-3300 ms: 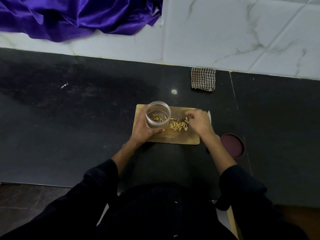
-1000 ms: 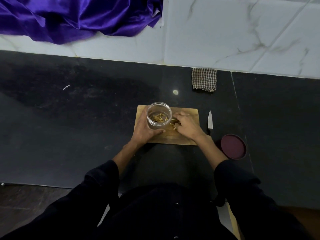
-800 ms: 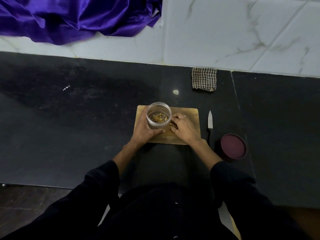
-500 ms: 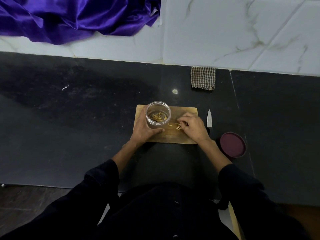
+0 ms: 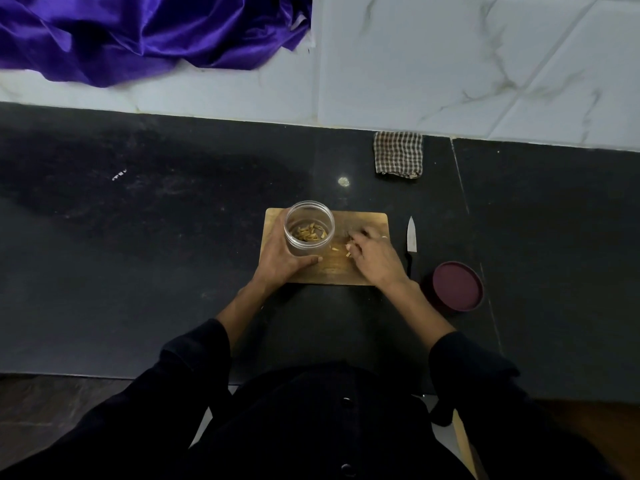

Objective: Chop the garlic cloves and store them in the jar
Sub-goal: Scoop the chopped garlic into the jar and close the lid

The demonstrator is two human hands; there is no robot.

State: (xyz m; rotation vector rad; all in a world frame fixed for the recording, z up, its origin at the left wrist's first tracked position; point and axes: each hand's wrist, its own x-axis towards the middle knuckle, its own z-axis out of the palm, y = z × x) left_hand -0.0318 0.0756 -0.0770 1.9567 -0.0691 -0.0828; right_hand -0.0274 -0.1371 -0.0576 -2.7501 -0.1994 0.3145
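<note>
The small pale pieces of chopped garlic (image 5: 311,233) lie mostly at the bottom of a clear round plastic jar (image 5: 309,227), which stands upright and without lid on the left part of a rectangular wooden cutting board (image 5: 332,268). A few more garlic pieces (image 5: 335,249) are loose on the board, between the jar and the right hand. The left hand (image 5: 283,258) grips the jar from its left side, with the fingers curled around the wall and the thumb (image 5: 308,260) lying along the near side of its base. The right hand (image 5: 374,258) rests on the right part of the board, its fingers (image 5: 356,239) bent down and drawn together over some loose pieces; if they really pinch any piece, I cannot tell. Just beside the right edge of the board a small knife with silver blade and dark handle (image 5: 411,237) lies on the black stone counter (image 5: 156,237), the tip pointing away from the person. To the right of the knife sits a round maroon lid (image 5: 456,286). Farther back, near the white marble wall (image 5: 450,64), there is a folded brown checked cloth (image 5: 399,154). A shiny purple fabric (image 5: 138,32) hangs at the top left, over the wall. Both arms wear dark sleeves (image 5: 194,368).
</note>
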